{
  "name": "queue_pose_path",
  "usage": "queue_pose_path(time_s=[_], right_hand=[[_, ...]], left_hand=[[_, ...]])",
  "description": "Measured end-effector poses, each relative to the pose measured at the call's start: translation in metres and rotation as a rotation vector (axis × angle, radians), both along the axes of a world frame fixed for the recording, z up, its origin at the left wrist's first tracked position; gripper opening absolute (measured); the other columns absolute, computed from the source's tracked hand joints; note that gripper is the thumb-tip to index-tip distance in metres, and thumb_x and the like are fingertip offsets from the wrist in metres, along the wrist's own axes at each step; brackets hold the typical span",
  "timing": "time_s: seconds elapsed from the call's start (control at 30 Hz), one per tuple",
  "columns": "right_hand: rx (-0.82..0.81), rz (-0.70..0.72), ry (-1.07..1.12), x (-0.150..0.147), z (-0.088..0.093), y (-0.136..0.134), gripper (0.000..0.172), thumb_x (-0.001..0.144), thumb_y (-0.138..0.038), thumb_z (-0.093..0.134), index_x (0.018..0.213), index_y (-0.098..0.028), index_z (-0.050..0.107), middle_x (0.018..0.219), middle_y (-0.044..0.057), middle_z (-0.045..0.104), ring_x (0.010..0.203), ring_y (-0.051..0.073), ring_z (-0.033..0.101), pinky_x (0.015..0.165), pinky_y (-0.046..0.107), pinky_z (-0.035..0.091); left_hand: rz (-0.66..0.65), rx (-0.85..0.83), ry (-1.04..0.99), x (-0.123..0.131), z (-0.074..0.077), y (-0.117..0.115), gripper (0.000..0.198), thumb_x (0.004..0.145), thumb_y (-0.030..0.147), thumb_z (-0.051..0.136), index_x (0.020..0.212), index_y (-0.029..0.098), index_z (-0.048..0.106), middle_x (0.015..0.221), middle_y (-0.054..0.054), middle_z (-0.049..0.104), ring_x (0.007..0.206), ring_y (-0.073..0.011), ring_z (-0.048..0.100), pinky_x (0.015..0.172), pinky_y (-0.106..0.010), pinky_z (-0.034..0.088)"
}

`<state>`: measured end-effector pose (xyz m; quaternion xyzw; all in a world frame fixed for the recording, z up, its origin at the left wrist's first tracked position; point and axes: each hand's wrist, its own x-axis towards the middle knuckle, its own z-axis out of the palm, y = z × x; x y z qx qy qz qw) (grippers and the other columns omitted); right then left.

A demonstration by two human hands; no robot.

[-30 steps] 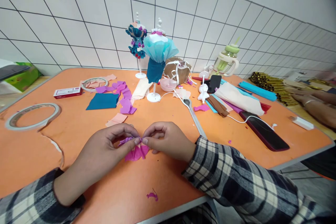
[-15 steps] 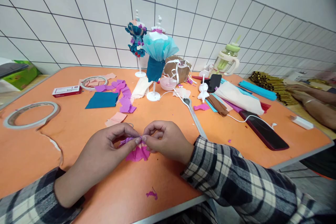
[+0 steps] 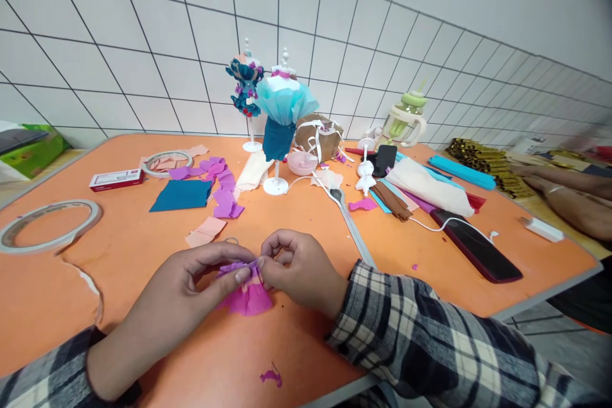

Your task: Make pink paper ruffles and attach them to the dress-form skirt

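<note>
Between my two hands is a small gathered piece of crepe paper [image 3: 248, 298], magenta at the lower edge with a peach band and purple above. My left hand [image 3: 184, 296] pinches its upper edge between thumb and fingers. My right hand [image 3: 301, 271] pinches the same edge at its right end, fingers curled. The magenta part fans out below my fingertips, low over the orange table [image 3: 201, 363]. Peach paper squares [image 3: 205, 231] lie just beyond my left hand. A magenta scrap [image 3: 271, 376] lies nearer the table's front edge.
Two dressed mini mannequins, one in teal ruffles [image 3: 246, 80] and one with a turquoise top [image 3: 287, 102], stand at the back. Tape rolls [image 3: 93, 223], a blue paper square [image 3: 180, 196] and purple petals [image 3: 224, 197] lie left. A phone [image 3: 478, 248] and a co-worker's arm [image 3: 574, 204] are right.
The view has tilted up slightly, so things sit lower. My fingers have shifted on the gathered paper, and more of its magenta flare shows below them.
</note>
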<state>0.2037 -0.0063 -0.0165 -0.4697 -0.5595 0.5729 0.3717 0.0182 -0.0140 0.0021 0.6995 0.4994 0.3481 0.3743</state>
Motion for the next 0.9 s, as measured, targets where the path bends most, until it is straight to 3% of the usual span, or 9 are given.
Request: queue_pose_path(time_s=[0.1,0.2,0.4,0.6,0.77,0.9], right_hand=[[0.035,-0.02,-0.004,0.0,0.0,0.001,0.006,0.079,-0.015,0.068,0.078,-0.017,0.063,0.059,-0.006,0.056,0.05,0.009,0.052,0.051,0.02,0.04],[0.088,-0.012,-0.015,0.001,-0.001,0.002,0.006,0.078,-0.019,0.072,0.08,-0.016,0.067,0.061,-0.004,0.06,0.053,0.01,0.054,0.052,0.021,0.04],[0.08,0.116,0.135,0.003,-0.006,0.005,0.013,0.08,-0.028,0.074,0.084,-0.016,0.07,0.074,0.0,0.067,0.067,0.012,0.061,0.064,0.024,0.05],[0.104,0.172,0.125,0.012,-0.003,0.007,0.046,0.075,-0.028,0.08,0.119,-0.021,0.068,0.103,0.004,0.071,0.071,0.009,0.062,0.062,0.021,0.047],[0.203,0.236,0.129,0.014,0.002,0.005,0.037,0.077,-0.03,0.077,0.112,-0.018,0.07,0.101,0.004,0.071,0.067,0.008,0.056,0.056,0.018,0.044],[0.236,0.096,0.066,0.012,0.003,0.006,0.02,0.079,-0.027,0.073,0.095,-0.016,0.074,0.083,0.002,0.07,0.068,0.01,0.058,0.06,0.021,0.047]], left_hand=[[0.025,0.013,0.009,-0.002,-0.002,0.0,0.021,0.078,0.048,0.075,0.084,0.03,0.081,0.087,-0.003,0.082,0.083,-0.0247,0.076,0.076,-0.027,0.059],[0.051,0.029,0.035,-0.001,-0.001,0.001,0.024,0.078,0.05,0.072,0.077,0.027,0.079,0.077,-0.003,0.079,0.072,-0.0229,0.074,0.068,-0.027,0.058],[0.066,0.066,0.076,-0.005,0.002,0.004,0.025,0.078,0.049,0.068,0.074,0.026,0.077,0.071,-0.001,0.076,0.068,-0.0211,0.072,0.065,-0.025,0.055],[0.106,0.04,0.091,-0.003,0.002,0.003,0.027,0.075,0.053,0.069,0.075,0.028,0.079,0.077,-0.003,0.08,0.072,-0.0247,0.074,0.07,-0.029,0.056],[0.133,0.028,0.104,-0.003,0.003,0.002,0.032,0.073,0.058,0.068,0.074,0.028,0.079,0.079,-0.004,0.08,0.076,-0.0273,0.075,0.07,-0.031,0.057],[0.2,0.029,0.117,-0.006,0.002,0.006,0.037,0.07,0.063,0.069,0.077,0.027,0.079,0.084,-0.004,0.081,0.081,-0.0285,0.075,0.073,-0.032,0.057]])
